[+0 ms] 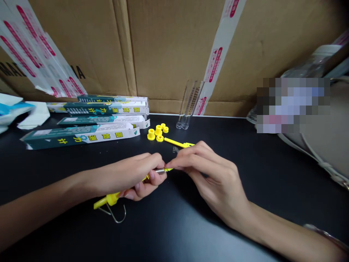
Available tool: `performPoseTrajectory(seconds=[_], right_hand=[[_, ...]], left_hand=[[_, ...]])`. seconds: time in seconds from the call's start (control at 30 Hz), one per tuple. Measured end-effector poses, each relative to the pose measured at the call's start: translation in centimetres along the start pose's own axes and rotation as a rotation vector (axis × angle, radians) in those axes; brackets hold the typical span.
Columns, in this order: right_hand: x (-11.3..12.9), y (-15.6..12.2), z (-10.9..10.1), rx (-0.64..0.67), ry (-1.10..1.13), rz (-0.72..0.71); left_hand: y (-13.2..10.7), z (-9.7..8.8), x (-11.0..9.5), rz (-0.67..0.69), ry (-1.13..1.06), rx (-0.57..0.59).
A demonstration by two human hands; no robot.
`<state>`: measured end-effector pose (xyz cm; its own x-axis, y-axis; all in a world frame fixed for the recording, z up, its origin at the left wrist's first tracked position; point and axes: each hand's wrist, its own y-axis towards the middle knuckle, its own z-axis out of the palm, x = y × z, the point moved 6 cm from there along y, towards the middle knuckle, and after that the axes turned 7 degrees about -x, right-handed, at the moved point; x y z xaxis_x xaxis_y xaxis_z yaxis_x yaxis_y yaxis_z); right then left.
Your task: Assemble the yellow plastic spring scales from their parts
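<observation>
My left hand (144, 174) is wrapped around a yellow plastic spring scale rod (109, 199), which slants from lower left up to the right. A wire hook (120, 220) hangs by the rod's lower left end. Between my hands shows a silvery coil spring (160, 170). My right hand (212, 165) pinches a thin yellow tip (169, 169) at the spring's right end; its fingertips partly hide it. Just beyond my right fingers lies another yellow rod (174, 142), beside a small pile of tiny metal parts (176, 149).
Several yellow caps and collars (158, 131) stand behind my hands. Two clear tubes (187, 109) stand upright near a cardboard wall (169, 47). Printed long boxes (81, 136) lie at left. A grey bag (313, 127) and a plastic bottle (308, 65) are at right on the black table (169, 233).
</observation>
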<state>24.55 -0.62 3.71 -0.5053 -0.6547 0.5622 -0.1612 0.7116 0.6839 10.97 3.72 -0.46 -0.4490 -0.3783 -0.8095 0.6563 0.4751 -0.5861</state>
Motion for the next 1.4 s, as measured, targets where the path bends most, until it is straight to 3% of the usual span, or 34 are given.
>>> performPoseTrajectory(seconds=[0.3, 0.43, 0.6, 0.7, 0.8, 1.0, 1.1, 1.4], right_hand=[[-0.3, 0.0, 0.5, 0.032, 0.004, 0.102], [-0.2, 0.0, 0.3, 0.010, 0.009, 0.065], [0.5, -0.3, 0.1, -0.001, -0.063, -0.052], [0.7, -0.5, 0.2, 0.026, -0.152, -0.114], [0.7, -0.4, 0.3, 0.069, -0.240, -0.182], [2.8, 0.6, 0.3, 0.168, -0.436, -0.521], [3.7, 0.7, 0.3, 0.188, -0.508, -0.615], [3.0, 0.6, 0.6, 0.258, -0.461, -0.484]], left_hand=[[0.3, -0.8, 1.2, 0.001, 0.113, -0.071], [0.2, -0.5, 0.7, 0.020, 0.075, -0.023], [-0.8, 0.1, -0.5, -0.013, 0.100, 0.090], [-1.2, 0.0, -0.9, 0.005, 0.232, 0.090], [-1.2, -0.1, -0.9, 0.012, 0.228, 0.108], [-1.1, 0.0, -1.1, 0.027, 0.216, 0.179], [-1.2, 0.1, -1.4, 0.048, 0.247, 0.190], [-1.1, 0.3, -0.7, 0.032, 0.247, 0.105]])
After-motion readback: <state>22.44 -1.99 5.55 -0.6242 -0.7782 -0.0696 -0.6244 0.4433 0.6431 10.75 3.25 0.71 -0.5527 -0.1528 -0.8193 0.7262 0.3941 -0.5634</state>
